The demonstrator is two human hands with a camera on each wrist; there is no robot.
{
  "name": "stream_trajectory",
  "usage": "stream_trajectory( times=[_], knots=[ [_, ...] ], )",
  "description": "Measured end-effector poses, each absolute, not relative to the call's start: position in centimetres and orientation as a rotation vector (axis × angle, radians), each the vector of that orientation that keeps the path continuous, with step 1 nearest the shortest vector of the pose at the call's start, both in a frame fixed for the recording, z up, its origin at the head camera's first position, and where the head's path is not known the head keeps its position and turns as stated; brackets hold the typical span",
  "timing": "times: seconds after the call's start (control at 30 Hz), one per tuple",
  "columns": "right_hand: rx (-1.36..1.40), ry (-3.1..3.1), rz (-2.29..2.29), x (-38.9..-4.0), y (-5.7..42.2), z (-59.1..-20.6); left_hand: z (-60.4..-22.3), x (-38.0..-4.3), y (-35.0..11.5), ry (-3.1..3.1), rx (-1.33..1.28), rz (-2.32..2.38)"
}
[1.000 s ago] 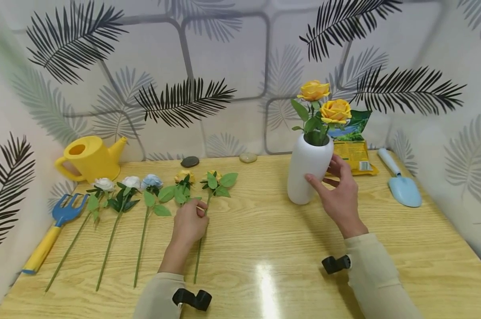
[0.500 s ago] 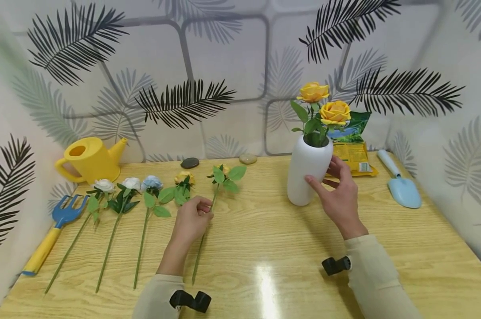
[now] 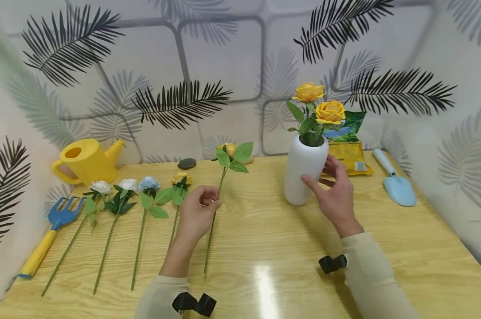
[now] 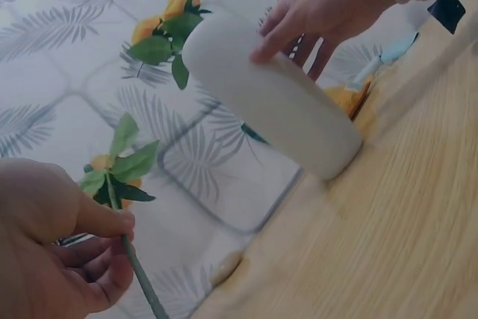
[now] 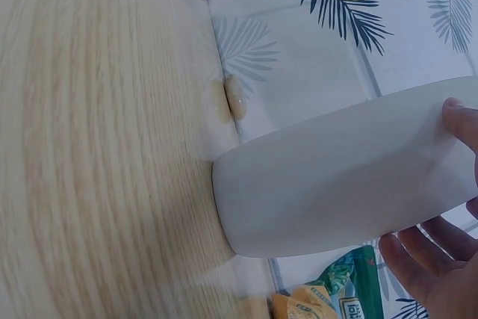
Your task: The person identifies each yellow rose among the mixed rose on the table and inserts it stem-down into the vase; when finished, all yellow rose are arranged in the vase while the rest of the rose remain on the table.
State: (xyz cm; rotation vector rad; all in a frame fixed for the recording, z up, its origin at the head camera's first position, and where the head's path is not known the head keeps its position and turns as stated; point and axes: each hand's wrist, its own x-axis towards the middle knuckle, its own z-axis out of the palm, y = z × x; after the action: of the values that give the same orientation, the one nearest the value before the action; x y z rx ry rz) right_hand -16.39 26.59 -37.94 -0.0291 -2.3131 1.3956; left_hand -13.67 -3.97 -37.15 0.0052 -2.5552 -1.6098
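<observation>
Between thumb and fingers my left hand [image 3: 198, 212] pinches the stem of a yellow rose [image 3: 227, 149], whose bloom and leaves are lifted off the table. In the left wrist view the green stem [image 4: 136, 263] runs past the thumb tip. My right hand [image 3: 338, 197] grips the right side of a white vase [image 3: 304, 170], thumb in front and fingers behind. Two yellow roses [image 3: 330, 112] stand in that vase. The right wrist view shows the vase's base [image 5: 246, 207] on the table, with fingers [image 5: 418, 259] along its side.
On the left lie another yellow rose [image 3: 181, 179], a blue rose [image 3: 149, 184], two white roses [image 3: 127, 185], a blue hand fork [image 3: 62, 216] and a yellow watering can [image 3: 86, 161]. A dark stone [image 3: 186, 164] sits at the back. Rightward are a yellow-green packet [image 3: 346, 155] and light-blue trowel [image 3: 400, 190].
My left hand has raised the yellow rose off the table, moving it up and to the right, away from the other flowers. The right hand keeps its hold on the vase.
</observation>
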Motion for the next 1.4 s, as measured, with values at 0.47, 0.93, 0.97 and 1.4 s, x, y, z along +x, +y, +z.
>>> stream_trajectory(
  times=[0.47, 0.93, 0.97, 1.4],
  knots=[
    [-0.011, -2.306, 1.383, -16.5, 26.9, -38.0, -32.7, -14.6, 0.2, -2.069, -0.21, -1.955],
    [0.005, -2.309, 1.369, -16.4, 27.0, -38.3, -27.2, -18.1, 4.8, -1.803, -0.578, -1.912],
    [0.008, -2.305, 1.371, -16.4, 27.0, -38.3, -26.8, -18.4, 5.2, -1.783, -0.603, -1.908],
    [0.028, -2.286, 1.375, -16.5, 27.1, -38.4, -23.7, -21.4, 9.1, -1.717, -0.75, -1.875]
  ],
)
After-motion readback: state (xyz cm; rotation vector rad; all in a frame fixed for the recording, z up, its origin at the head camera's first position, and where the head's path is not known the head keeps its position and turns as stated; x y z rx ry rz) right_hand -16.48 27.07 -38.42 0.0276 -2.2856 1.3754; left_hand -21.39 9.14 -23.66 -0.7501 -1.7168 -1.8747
